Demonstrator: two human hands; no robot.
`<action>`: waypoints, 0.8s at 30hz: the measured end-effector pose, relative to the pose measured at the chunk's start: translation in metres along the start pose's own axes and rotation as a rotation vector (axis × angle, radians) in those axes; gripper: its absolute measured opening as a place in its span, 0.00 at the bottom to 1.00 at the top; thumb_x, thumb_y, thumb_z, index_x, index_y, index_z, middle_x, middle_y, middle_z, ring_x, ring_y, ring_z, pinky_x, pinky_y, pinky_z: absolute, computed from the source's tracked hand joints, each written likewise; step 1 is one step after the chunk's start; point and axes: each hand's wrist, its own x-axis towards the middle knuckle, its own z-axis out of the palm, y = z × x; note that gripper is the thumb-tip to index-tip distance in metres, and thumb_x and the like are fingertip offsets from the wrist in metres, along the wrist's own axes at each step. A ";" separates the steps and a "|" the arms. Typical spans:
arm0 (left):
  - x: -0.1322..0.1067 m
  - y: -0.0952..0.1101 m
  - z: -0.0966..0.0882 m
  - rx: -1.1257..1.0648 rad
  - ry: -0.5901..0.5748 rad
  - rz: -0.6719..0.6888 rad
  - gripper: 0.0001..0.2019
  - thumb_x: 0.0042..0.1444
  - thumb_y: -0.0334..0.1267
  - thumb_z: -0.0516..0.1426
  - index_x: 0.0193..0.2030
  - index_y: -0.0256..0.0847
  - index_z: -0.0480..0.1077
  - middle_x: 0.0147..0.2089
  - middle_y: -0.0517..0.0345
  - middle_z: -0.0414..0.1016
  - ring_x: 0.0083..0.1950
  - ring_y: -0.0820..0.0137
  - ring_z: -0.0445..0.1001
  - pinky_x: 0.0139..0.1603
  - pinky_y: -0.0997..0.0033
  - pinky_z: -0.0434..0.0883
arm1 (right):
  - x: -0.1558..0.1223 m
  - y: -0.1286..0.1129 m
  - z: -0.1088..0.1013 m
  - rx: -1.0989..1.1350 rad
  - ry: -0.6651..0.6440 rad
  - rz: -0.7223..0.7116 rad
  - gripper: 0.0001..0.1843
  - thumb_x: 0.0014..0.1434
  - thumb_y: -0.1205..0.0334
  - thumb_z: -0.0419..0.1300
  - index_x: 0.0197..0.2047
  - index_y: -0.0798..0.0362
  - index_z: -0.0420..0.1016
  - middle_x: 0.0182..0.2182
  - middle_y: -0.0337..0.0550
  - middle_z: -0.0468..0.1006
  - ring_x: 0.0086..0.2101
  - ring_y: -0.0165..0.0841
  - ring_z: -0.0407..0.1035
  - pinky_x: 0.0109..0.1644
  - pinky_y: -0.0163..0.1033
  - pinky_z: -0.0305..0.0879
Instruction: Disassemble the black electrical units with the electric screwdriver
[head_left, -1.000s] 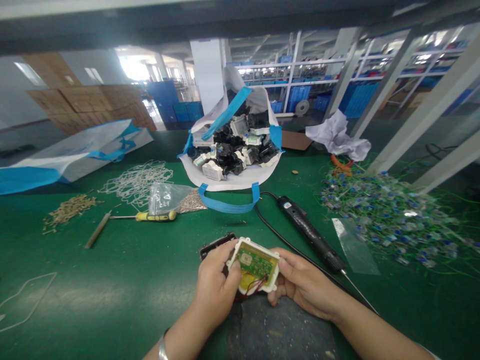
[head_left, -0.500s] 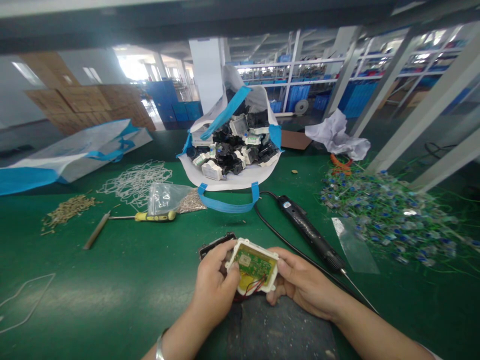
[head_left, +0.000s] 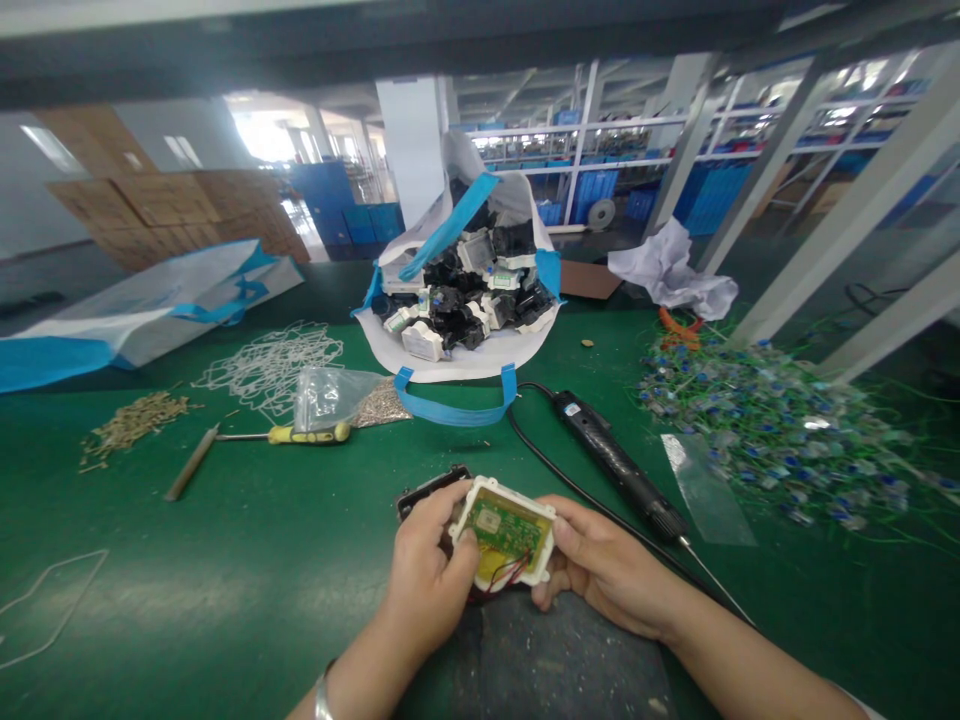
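Observation:
Both hands hold a white plastic housing [head_left: 504,535] tilted toward me, with a green circuit board [head_left: 501,522] and red and black wires inside it. My left hand [head_left: 431,560] grips its left side, thumb on the near left edge. On the right side, my right hand [head_left: 589,550] pinches the rim between thumb and fingers. A black plastic casing [head_left: 433,490] sits just behind my left hand, partly hidden by it. Under the hands lies a dark mat [head_left: 562,660]. To the right of my right hand is a black electric screwdriver [head_left: 619,460] with its cable.
A white bag [head_left: 480,365] full of black and white housings stands at the back. Left lie a yellow-handled screwdriver [head_left: 307,434], a screw pile [head_left: 135,425], white cords [head_left: 274,365] and a plastic bag [head_left: 330,395]. Green wires [head_left: 787,430] heap up right, near metal frame posts [head_left: 810,230].

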 end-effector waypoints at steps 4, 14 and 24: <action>0.001 0.001 0.000 -0.005 -0.008 -0.012 0.18 0.46 0.30 0.47 0.45 0.36 0.66 0.42 0.53 0.72 0.41 0.66 0.70 0.43 0.68 0.67 | -0.001 -0.001 0.001 -0.012 0.006 0.019 0.23 0.56 0.48 0.61 0.44 0.58 0.61 0.33 0.51 0.71 0.27 0.34 0.68 0.31 0.36 0.65; 0.001 0.002 -0.001 -0.045 -0.022 -0.038 0.17 0.47 0.31 0.47 0.45 0.36 0.67 0.42 0.52 0.72 0.42 0.66 0.70 0.44 0.67 0.67 | 0.000 -0.001 0.001 -0.011 0.010 0.014 0.24 0.56 0.48 0.60 0.45 0.57 0.60 0.31 0.48 0.71 0.27 0.33 0.68 0.30 0.35 0.64; 0.000 0.000 -0.001 -0.039 -0.036 -0.019 0.16 0.51 0.32 0.47 0.46 0.35 0.66 0.43 0.51 0.71 0.43 0.65 0.69 0.45 0.67 0.66 | -0.001 -0.001 0.001 -0.007 0.000 0.002 0.24 0.57 0.49 0.60 0.46 0.58 0.60 0.32 0.52 0.71 0.28 0.34 0.68 0.31 0.36 0.65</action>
